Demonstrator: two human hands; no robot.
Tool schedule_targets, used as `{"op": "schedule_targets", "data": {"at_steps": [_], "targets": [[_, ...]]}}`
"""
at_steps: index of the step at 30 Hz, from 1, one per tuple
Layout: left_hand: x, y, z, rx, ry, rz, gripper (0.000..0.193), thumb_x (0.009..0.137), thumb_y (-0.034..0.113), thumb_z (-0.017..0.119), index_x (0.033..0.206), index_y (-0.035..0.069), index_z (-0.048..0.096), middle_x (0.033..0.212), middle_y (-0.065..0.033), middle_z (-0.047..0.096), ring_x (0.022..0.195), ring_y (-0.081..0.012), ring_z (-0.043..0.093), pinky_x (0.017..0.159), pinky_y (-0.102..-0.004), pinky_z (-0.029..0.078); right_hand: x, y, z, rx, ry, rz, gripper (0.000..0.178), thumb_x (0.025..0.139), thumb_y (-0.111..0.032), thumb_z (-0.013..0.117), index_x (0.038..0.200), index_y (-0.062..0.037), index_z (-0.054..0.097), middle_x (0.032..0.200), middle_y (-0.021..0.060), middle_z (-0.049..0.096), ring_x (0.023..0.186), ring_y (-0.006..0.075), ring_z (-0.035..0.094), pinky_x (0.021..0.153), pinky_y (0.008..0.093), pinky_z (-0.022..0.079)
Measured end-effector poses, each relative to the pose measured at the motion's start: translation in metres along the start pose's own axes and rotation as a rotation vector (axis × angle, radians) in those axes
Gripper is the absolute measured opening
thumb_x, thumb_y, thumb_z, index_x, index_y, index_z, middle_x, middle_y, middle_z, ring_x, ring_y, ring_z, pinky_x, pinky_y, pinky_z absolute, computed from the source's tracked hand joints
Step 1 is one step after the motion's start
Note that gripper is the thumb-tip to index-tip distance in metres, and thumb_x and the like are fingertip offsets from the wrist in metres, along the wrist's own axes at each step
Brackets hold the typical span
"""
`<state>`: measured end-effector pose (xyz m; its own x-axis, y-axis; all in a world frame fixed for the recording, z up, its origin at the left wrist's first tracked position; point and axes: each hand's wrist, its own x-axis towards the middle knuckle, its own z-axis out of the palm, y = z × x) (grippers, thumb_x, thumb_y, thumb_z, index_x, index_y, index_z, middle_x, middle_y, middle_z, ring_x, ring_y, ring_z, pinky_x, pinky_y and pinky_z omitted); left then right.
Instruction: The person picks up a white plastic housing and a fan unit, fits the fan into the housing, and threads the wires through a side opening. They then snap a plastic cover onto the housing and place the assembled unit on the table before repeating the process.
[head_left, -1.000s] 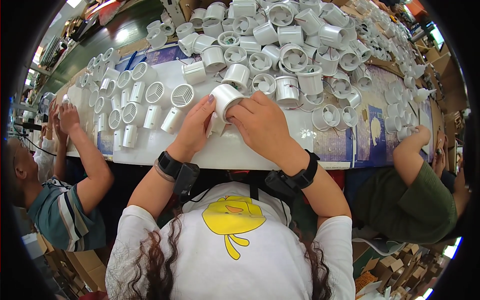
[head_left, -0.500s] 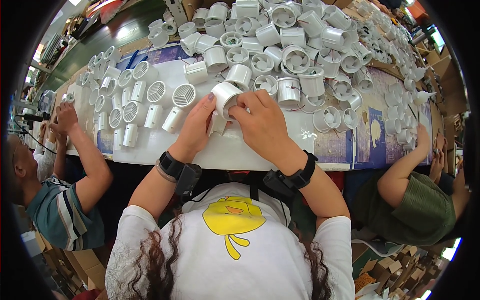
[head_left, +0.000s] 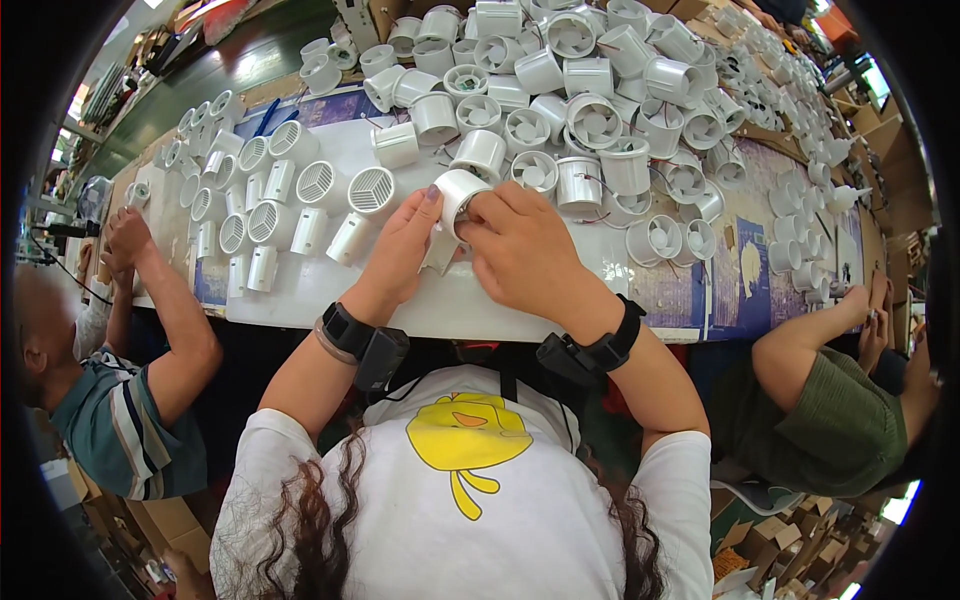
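Observation:
My left hand [head_left: 399, 248] is closed around a short white plastic fan housing [head_left: 459, 188], thumb on its near side. The housing is tilted, its open end turned toward my right hand [head_left: 525, 252]. My right fingers are bent into that open end; what they grip inside is hidden. A white flat-sided part [head_left: 438, 247] shows below the housing between my hands, and I cannot tell whether it is attached. Just beyond lies another white housing [head_left: 478, 154] with a green circuit board inside.
A large heap of white fan housings [head_left: 590, 120] covers the far side. Grille-faced round housings [head_left: 372, 190] and small white half-tubes [head_left: 309, 231] stand at the left on the white work surface [head_left: 400, 310]. Co-workers sit at both sides, one in a striped sleeve [head_left: 135, 420], one in green [head_left: 840, 420].
The housing has shifted slightly right and turned its opening more toward my right hand. My right fingers are now bent further around the opening. The right co-worker's forearm has drawn back.

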<state>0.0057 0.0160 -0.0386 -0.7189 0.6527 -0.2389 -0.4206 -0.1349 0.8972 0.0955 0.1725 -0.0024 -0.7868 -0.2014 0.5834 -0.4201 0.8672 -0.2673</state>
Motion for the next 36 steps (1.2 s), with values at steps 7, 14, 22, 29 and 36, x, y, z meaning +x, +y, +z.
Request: {"op": "schedule_targets", "data": {"at_steps": [7, 14, 22, 29, 36], "targets": [[0.001, 0.010, 0.002, -0.082, -0.025, -0.023, 0.035, 0.103, 0.033, 0.039, 0.124, 0.006, 0.049, 0.111, -0.0058, 0.060, 0.096, -0.0131, 0.060, 0.081, -0.0291, 0.052, -0.006, 0.006, -0.004, 0.121, -0.030, 0.058, 0.027, 0.072, -0.004, 0.067, 0.097, -0.0114, 0.071, 0.089, 0.0019, 0.059, 0.082, 0.0222, 0.053, 0.071, 0.0334, 0.045], [0.003, 0.004, -0.007, -0.054, -0.071, -0.028, 0.036, 0.104, 0.031, 0.038, 0.127, 0.005, 0.047, 0.115, -0.0075, 0.059, 0.102, -0.0144, 0.059, 0.085, -0.0301, 0.051, -0.009, 0.005, 0.002, 0.269, 0.081, 0.217, 0.021, 0.071, -0.006, 0.074, 0.090, -0.0126, 0.072, 0.082, -0.0003, 0.067, 0.070, 0.0213, 0.053, 0.065, 0.0314, 0.045], [0.004, 0.002, -0.005, -0.034, -0.069, 0.022, 0.035, 0.103, 0.034, 0.042, 0.123, 0.007, 0.050, 0.105, -0.0027, 0.060, 0.093, -0.0099, 0.060, 0.077, -0.0283, 0.055, -0.010, 0.006, 0.003, 0.250, 0.122, 0.148, 0.017, 0.072, -0.006, 0.073, 0.088, -0.0122, 0.072, 0.082, 0.0007, 0.067, 0.072, 0.0220, 0.054, 0.065, 0.0316, 0.045], [0.001, 0.005, -0.001, -0.024, -0.065, 0.050, 0.035, 0.103, 0.034, 0.041, 0.123, 0.007, 0.050, 0.105, -0.0016, 0.060, 0.093, -0.0080, 0.058, 0.077, -0.0246, 0.052, -0.014, -0.004, 0.005, 0.183, 0.155, 0.214, 0.015, 0.071, -0.006, 0.073, 0.085, -0.0121, 0.071, 0.087, 0.0012, 0.063, 0.077, 0.0221, 0.054, 0.065, 0.0327, 0.045], [0.003, 0.002, 0.006, -0.083, -0.024, 0.078, 0.034, 0.103, 0.035, 0.042, 0.122, 0.008, 0.052, 0.101, 0.0024, 0.058, 0.085, -0.0031, 0.052, 0.073, -0.0179, 0.042, -0.012, -0.004, 0.002, 0.098, 0.215, 0.245, 0.014, 0.070, -0.006, 0.074, 0.083, -0.0124, 0.070, 0.103, 0.0058, 0.058, 0.094, 0.0250, 0.051, 0.078, 0.0357, 0.043]]}}
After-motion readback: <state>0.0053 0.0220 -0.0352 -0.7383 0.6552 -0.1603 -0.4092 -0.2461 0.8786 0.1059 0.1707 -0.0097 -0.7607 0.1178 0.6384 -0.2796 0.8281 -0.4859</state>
